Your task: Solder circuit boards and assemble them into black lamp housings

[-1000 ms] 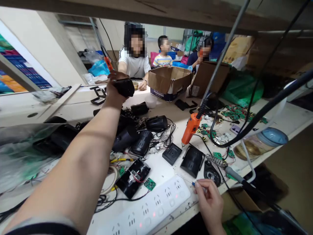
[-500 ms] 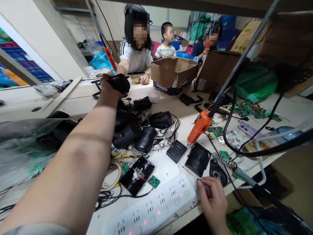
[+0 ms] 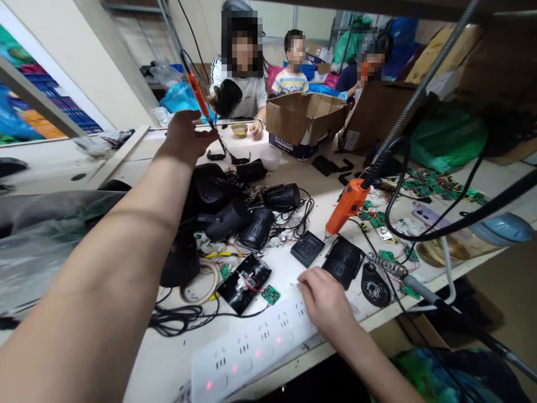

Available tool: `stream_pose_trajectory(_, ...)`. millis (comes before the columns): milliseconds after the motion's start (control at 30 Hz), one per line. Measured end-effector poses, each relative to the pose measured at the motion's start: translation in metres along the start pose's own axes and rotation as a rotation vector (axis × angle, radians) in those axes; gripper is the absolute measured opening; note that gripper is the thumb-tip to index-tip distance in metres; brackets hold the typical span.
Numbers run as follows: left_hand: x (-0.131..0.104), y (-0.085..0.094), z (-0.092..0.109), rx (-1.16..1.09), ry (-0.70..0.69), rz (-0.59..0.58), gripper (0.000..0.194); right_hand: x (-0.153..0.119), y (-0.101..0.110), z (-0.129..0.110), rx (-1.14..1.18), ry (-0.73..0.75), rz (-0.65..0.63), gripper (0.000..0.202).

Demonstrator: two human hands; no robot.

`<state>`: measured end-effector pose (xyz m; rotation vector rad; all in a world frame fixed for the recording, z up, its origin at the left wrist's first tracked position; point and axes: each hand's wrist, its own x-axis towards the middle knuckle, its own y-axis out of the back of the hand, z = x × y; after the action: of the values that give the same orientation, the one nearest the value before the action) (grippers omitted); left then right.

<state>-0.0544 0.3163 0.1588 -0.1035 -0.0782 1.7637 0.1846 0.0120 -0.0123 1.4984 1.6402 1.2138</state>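
Left hand: stretched bare to the upper middle of the frame (image 3: 184,137), thumb and fingers wide apart, with nothing seen in the grasp.
Black housing: a smooth, rounded, matt-dark shell (image 3: 229,98) in the upper middle, just beyond the left fingertips and before a co-worker (image 3: 260,92) in a white shirt, whose hand behind it is mostly hidden.
Slim driver: an orange stick-shaped tool (image 3: 198,94) hanging aslant near the left hand.
Right hand: lower right of centre (image 3: 329,299), fingers curled narrow over the end of the power strip; I cannot tell whether they hold anything.
Power strip: long, glossy white plastic (image 3: 247,358) with slotted sockets and glowing red lights, lower middle.
Open shell: shiny black, trough-like (image 3: 226,291), left of the right hand, red wires running near a flat green circuit board (image 3: 271,295).
Curved cover: dark, arched plastic (image 3: 344,262), just beyond the right hand.
Square block: flat black piece with a recessed face (image 3: 307,249), centre right.
Thick driver: blocky orange body (image 3: 347,207) on a ribbed cord, tip down near the block.
Cylinders: ridged black casings (image 3: 255,228) heaped mid-frame among thin looping cables.
Carton: creased brown cardboard (image 3: 289,120), flaps up, upper middle.
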Motion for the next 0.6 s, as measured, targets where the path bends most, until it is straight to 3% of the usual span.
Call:
stream_pose_trajectory(100, -0.052, 0.002, 0.006, -0.062, 0.019, -0.007, 0.012, 0.035, -0.007, -0.012, -0.051, -0.003, -0.149, 0.018)
stream_pose_trajectory(167, -0.098, 0.011, 0.004, -0.070, 0.015, -0.063, 0.005, 0.048, -0.012, -0.014, -0.055, 0.021, -0.182, 0.022)
stream_pose_trajectory(300, -0.193, 0.034, -0.010, 0.020, 0.061, -0.325, 0.016, 0.052, 0.000, -0.012, -0.008, 0.098, -0.196, 0.025)
stream_pose_trajectory(400, -0.246, 0.039, -0.010, 0.078, 0.056, -0.549, 0.016, 0.032, 0.026, -0.001, 0.045, 0.123, -0.157, 0.027)
stream_pose_trajectory(500, -0.281, 0.030, 0.006, 0.057, 0.007, -0.712, 0.011, -0.013, 0.048, 0.017, 0.099, 0.104, -0.143, 0.017)
stream_pose_trajectory(567, -0.297, 0.023, 0.015, 0.012, 0.001, -0.781, 0.014, -0.053, 0.053, 0.026, 0.243, -0.132, 0.113, 0.020)
stream_pose_trajectory(600, -0.304, 0.021, 0.017, 0.013, 0.007, -0.791, 0.016, -0.073, 0.053, 0.027, 0.246, -0.198, 0.168, 0.023)
